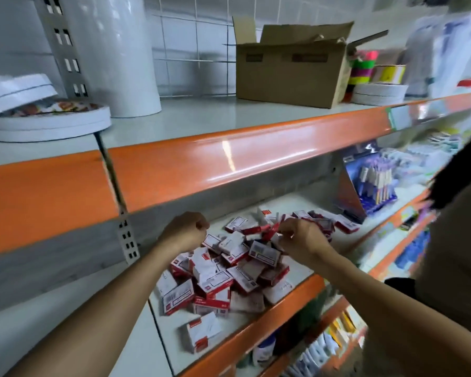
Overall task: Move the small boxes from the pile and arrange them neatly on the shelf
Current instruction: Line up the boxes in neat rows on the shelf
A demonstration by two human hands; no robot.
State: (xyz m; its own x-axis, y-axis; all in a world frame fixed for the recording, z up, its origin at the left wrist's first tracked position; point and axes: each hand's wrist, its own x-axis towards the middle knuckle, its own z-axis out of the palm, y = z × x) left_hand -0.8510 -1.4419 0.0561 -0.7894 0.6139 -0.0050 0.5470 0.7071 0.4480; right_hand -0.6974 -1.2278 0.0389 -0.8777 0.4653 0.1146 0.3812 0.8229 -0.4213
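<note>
We see left hand point(184, 232) curled, grip unclear; right hand point(301, 238) fingers pinching a small red-and-white cardboard box point(267, 233) at 12 o'clock of the pile point(223, 278) on the white shelf point(288, 270).

shelf edge point(174, 161): glossy orange metal | small boxes point(215, 281): card, semi-gloss

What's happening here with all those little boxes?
A person is sorting a jumbled pile of small red-and-white cardboard boxes on the pale lower shelf with the orange front edge. Both hands are over the far side of the pile: the right hand pinches a red box, while the left hand is curled, its contents hidden. No neat row shows yet. An open brown carton sits on the shelf above.
</note>
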